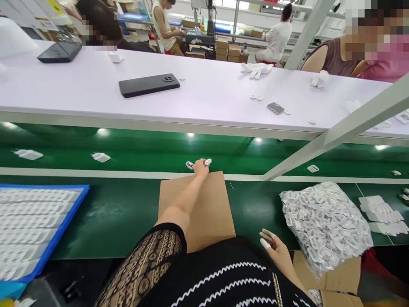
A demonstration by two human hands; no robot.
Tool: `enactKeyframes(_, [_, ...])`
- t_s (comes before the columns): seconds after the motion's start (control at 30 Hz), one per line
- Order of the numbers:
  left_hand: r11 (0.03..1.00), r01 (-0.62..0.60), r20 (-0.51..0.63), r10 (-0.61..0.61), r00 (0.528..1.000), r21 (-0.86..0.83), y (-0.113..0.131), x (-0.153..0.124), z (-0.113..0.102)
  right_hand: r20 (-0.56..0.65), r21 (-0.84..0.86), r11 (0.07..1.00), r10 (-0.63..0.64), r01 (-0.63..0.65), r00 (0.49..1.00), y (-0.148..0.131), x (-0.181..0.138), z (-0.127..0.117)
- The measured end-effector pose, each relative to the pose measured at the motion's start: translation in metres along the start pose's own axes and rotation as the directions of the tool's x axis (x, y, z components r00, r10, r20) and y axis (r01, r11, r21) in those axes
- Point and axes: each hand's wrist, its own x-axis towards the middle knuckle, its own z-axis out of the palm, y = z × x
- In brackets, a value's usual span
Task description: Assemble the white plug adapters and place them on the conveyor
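Stretched forward over the far edge of the cardboard sheet [204,204], my left hand [200,168] has its fingers closed on a small white plastic casing [208,162] at the green conveyor belt. Just left of those fingers, a second white casing [189,165] with a dark inside lies on the belt. My right hand [275,247] is low beside my body, near the bench's front edge. Its fingers are loosely extended, with white coverings on some fingertips, and nothing shows in them. To its right sits a clear plastic bag [326,221] full of small white parts.
A blue-edged tray [72,217] of white casings is at the left. White charger pieces [101,157] lie along the belt. Above it runs a white shelf [207,98] with a black phone [149,85]. A slanted metal post [319,145] crosses the right side. Several people work beyond.
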Motion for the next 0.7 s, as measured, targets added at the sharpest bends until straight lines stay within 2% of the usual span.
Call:
enactKeyframes(0.1, [0.997,0.024,-0.077,-0.019,0.997,0.067,-0.011,0.008,0.005,-0.076,-0.011,0.999,0.032,-0.033,0.997,0.014,-0.009,-0.005])
enactKeyframes(0.2, [0.993,-0.01,-0.135,0.025,0.99,0.115,-0.028,-0.006,0.0,-0.117,-0.042,0.997,0.06,-0.065,0.991,0.022,-0.013,-0.01])
enactKeyframes(0.3, [0.972,-0.076,-0.252,0.132,0.959,0.221,-0.058,-0.015,-0.017,-0.119,-0.079,0.994,0.066,-0.075,0.991,0.024,-0.015,-0.01])
enactKeyframes(0.37, [0.954,-0.016,-0.372,0.132,0.919,0.298,-0.081,-0.008,-0.032,-0.111,-0.117,0.992,0.037,-0.05,0.993,0.022,-0.013,-0.006])
enactKeyframes(0.4, [0.952,0.028,-0.383,0.096,0.919,0.305,-0.091,-0.001,-0.04,-0.107,-0.145,0.989,0.014,-0.029,0.994,0.02,-0.012,-0.004])
enactKeyframes(0.47, [0.959,-0.011,-0.325,0.107,0.94,0.284,-0.102,0.016,-0.054,-0.096,-0.207,0.978,-0.034,0.013,0.995,0.015,-0.006,-0.001])
enactKeyframes(0.57, [0.964,-0.079,-0.308,0.157,0.938,0.253,-0.1,0.026,-0.07,-0.108,-0.316,0.945,-0.126,0.086,0.986,0.007,0.005,-0.005])
enactKeyframes(0.63, [0.964,-0.119,-0.333,0.196,0.922,0.237,-0.096,0.014,-0.075,-0.179,-0.468,0.876,-0.223,0.117,0.958,0.003,0.012,-0.015])
enactKeyframes(0.7, [0.957,-0.174,-0.345,0.247,0.905,0.23,-0.097,-0.011,-0.075,-0.28,-0.662,0.747,-0.324,0.063,0.904,-0.001,0.019,-0.029])
